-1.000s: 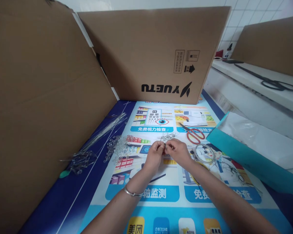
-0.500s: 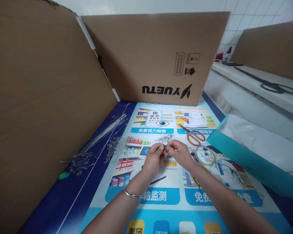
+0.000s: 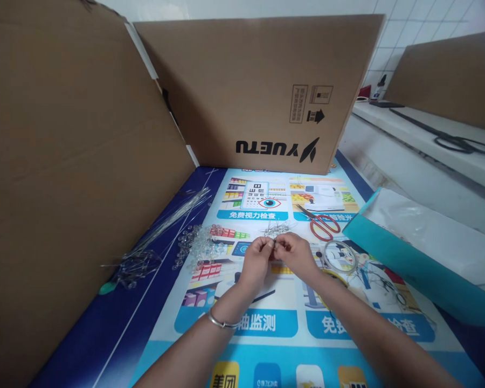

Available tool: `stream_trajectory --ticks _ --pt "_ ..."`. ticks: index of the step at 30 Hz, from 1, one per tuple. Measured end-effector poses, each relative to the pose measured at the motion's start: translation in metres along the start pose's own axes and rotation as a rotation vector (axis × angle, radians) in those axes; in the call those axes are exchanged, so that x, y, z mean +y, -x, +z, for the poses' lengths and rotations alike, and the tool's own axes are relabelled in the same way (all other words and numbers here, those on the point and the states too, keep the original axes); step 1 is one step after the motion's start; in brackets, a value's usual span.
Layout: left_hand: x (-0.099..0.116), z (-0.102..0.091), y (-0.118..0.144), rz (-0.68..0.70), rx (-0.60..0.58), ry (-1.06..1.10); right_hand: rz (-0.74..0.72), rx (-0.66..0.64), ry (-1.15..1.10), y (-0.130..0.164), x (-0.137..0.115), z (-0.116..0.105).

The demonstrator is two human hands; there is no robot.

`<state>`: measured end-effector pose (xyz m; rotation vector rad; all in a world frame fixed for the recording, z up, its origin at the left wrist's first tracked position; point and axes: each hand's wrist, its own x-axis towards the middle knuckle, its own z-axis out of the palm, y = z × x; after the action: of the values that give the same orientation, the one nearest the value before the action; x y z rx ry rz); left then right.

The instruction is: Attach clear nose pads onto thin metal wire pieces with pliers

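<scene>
My left hand (image 3: 255, 262) and my right hand (image 3: 297, 255) meet fingertip to fingertip over a printed poster mat (image 3: 267, 323). Together they pinch a small piece of thin wire with a bead (image 3: 274, 246); its detail is too small to make out. Just beyond the fingers lies a small tangle of wire pieces (image 3: 275, 229). A silver bangle sits on my left wrist. A pile of clear beads (image 3: 200, 245) lies to the left of my hands.
Red-handled scissors (image 3: 322, 224) and a coil of wire (image 3: 339, 254) lie right of my hands. Long wire rods (image 3: 165, 223) rest at the left by a cardboard wall (image 3: 64, 178). A cardboard box (image 3: 258, 91) stands behind. A teal tray (image 3: 408, 264) sits at the right.
My hands stay pinched together at the same spot with only slight finger movement. The view has shifted a little.
</scene>
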<state>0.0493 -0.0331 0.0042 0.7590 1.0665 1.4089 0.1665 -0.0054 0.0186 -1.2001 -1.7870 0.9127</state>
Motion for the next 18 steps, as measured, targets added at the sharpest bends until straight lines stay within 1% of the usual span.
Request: stream_trajectory --ticks 3,8,10,14,16,18 --pt "0.002 0.0 0.001 0.006 0.005 -0.005 0.002 -0.035 -0.026 -0.001 0.001 0.0" --pt "0.004 0.0 0.002 -0.001 -0.034 0.007 -0.019 -0.079 -0.055 -0.003 0.002 -0.002" --pt "0.004 0.0 0.002 0.0 -0.023 0.018 -0.039 -0.06 -0.027 -0.003 0.001 -0.003" --pt "0.005 0.002 0.001 0.007 0.042 0.056 -0.105 0.001 0.062 0.0 -0.006 -0.003" --pt "0.008 0.003 0.003 -0.003 0.044 0.083 -0.146 0.018 0.093 0.002 -0.011 -0.004" --pt "0.011 0.004 0.005 -0.023 0.022 0.114 -0.184 0.023 0.112 0.002 -0.014 -0.005"
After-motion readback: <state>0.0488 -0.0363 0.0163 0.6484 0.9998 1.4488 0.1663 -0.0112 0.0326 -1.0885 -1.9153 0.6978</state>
